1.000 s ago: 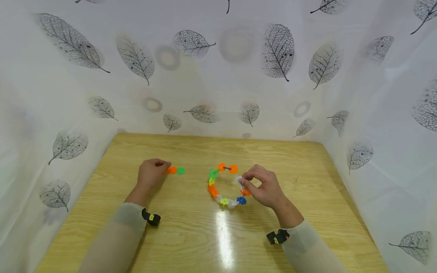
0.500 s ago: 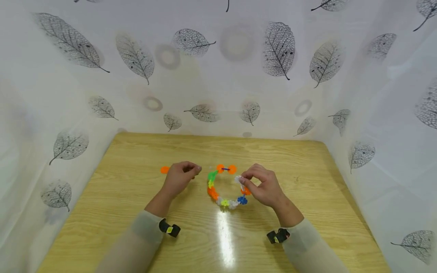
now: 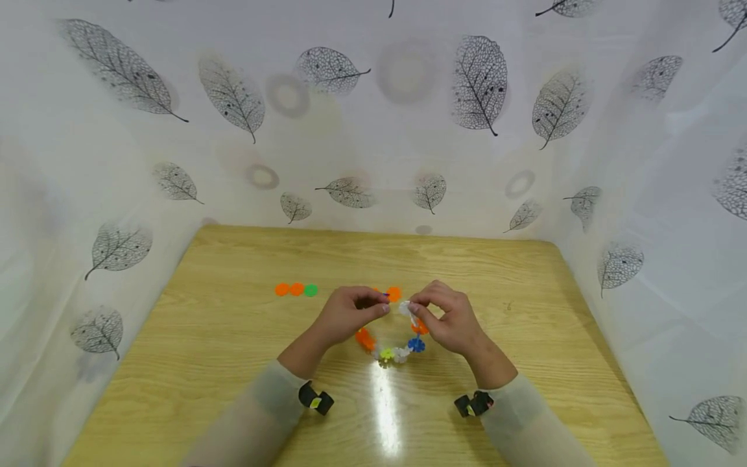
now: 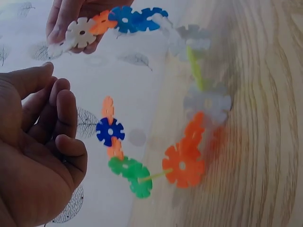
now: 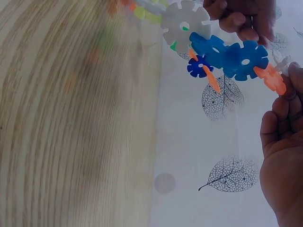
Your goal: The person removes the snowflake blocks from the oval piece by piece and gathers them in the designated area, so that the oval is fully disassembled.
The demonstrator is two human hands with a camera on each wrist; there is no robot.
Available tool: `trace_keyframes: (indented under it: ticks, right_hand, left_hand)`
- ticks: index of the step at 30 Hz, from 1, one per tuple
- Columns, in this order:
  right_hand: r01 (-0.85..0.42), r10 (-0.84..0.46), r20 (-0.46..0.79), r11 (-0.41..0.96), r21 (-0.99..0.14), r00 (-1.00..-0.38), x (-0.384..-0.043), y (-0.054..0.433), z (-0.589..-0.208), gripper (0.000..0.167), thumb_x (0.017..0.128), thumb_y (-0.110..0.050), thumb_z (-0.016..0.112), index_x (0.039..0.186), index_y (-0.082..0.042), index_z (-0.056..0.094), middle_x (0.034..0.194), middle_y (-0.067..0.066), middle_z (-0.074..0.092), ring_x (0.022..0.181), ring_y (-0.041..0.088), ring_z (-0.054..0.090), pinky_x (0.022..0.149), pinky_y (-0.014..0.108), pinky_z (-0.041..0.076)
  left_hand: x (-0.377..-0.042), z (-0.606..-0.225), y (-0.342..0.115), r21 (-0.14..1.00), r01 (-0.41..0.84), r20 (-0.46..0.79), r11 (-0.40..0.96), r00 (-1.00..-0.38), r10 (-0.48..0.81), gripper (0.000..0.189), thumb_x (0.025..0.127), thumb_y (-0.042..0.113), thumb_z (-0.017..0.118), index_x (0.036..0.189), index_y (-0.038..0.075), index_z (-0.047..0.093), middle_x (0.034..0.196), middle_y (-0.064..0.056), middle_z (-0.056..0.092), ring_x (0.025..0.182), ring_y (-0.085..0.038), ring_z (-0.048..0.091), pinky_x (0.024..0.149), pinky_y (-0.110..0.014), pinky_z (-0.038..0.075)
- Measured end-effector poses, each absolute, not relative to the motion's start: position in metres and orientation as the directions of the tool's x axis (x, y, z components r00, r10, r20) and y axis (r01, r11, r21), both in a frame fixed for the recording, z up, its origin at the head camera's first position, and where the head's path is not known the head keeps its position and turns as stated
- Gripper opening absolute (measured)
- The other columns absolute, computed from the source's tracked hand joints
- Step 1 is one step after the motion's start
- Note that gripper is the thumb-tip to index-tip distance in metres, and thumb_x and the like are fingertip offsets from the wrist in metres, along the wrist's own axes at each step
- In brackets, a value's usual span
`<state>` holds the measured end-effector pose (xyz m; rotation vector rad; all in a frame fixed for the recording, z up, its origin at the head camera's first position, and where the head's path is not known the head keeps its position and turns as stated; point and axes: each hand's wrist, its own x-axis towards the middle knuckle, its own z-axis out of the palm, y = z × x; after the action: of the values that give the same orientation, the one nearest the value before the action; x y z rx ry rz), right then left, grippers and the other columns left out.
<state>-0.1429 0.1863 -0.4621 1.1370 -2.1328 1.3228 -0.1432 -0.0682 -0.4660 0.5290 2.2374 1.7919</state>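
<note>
A loop of linked slotted plastic snowflake discs, in white, orange, blue, green and yellow, is raised over the table; its chain curves round below the hands in the left wrist view. My right hand pinches a white disc at one end between thumb and fingers. My left hand is close to it, thumb and forefinger tips together just short of the white end; I cannot tell whether something small is between them. At the other end, an orange disc and a dark blue disc hang free.
Two orange discs and a green disc lie in a row on the wooden table, left of the loop. A white leaf-patterned sheet hangs behind and at both sides. Black wrist cameras sit on both wrists.
My left hand has travelled right from the loose discs to the loop, now in front of its left part. My right hand stays at the white end. The loop has shifted slightly.
</note>
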Motion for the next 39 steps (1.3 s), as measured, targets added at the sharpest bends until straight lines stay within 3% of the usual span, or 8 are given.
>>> trace_keyframes:
  ticks: [5, 15, 23, 30, 39]
  right_hand:
    - [-0.806, -0.431, 0.686, 0.223, -0.549, -0.586, -0.142, 0.185, -0.461, 0.024, 0.084, 0.011, 0.078, 0.096, -0.01, 0.078, 0.088, -0.001, 0.072, 0.08, 0.014, 0.063, 0.07, 0.023, 0.051]
    - [-0.801, -0.428, 0.682, 0.221, -0.557, -0.593, -0.142, 0.185, -0.46, 0.02, 0.085, 0.007, 0.08, 0.096, -0.009, 0.078, 0.088, -0.002, 0.072, 0.08, 0.014, 0.064, 0.07, 0.019, 0.049]
    - [-0.783, -0.413, 0.669, 0.236, -0.576, -0.617, -0.14, 0.188, -0.462, 0.024, 0.084, 0.002, 0.083, 0.105, -0.007, 0.078, 0.095, 0.0, 0.073, 0.087, 0.017, 0.064, 0.074, 0.032, 0.055]
    - [-0.693, -0.463, 0.54, 0.279, -0.664, -0.703, -0.136, 0.193, -0.468, 0.043, 0.081, -0.006, 0.087, 0.122, -0.01, 0.075, 0.113, 0.0, 0.073, 0.1, 0.022, 0.064, 0.084, 0.033, 0.054]
    - [-0.712, -0.476, 0.555, 0.258, -0.653, -0.682, -0.135, 0.19, -0.467, 0.034, 0.085, -0.002, 0.083, 0.117, -0.012, 0.077, 0.108, 0.0, 0.074, 0.095, 0.023, 0.067, 0.08, 0.044, 0.057]
  left_hand:
    - [-0.14, -0.462, -0.057, 0.961, 0.187, 0.08, 0.202, -0.893, 0.442, 0.017, 0.096, 0.032, 0.078, 0.106, 0.019, 0.08, 0.096, 0.003, 0.074, 0.08, -0.021, 0.063, 0.068, -0.031, 0.053]
    - [-0.139, -0.459, -0.049, 0.966, 0.195, 0.104, 0.172, -0.896, 0.431, 0.014, 0.097, 0.031, 0.076, 0.1, 0.018, 0.079, 0.09, 0.002, 0.072, 0.074, -0.02, 0.061, 0.064, -0.031, 0.052]
    - [-0.139, -0.457, -0.049, 0.967, 0.188, 0.102, 0.169, -0.9, 0.423, 0.013, 0.097, 0.03, 0.076, 0.097, 0.017, 0.079, 0.089, 0.001, 0.073, 0.073, -0.02, 0.06, 0.065, -0.03, 0.052]
    - [-0.141, -0.452, -0.052, 0.972, 0.188, 0.115, 0.139, -0.902, 0.415, 0.013, 0.097, 0.027, 0.076, 0.097, 0.014, 0.079, 0.091, -0.003, 0.074, 0.074, -0.02, 0.06, 0.066, -0.029, 0.052]
    - [-0.142, -0.453, -0.055, 0.974, 0.194, 0.132, 0.117, -0.904, 0.406, 0.014, 0.098, 0.025, 0.076, 0.097, 0.012, 0.078, 0.087, -0.007, 0.072, 0.072, -0.022, 0.059, 0.064, -0.029, 0.05]
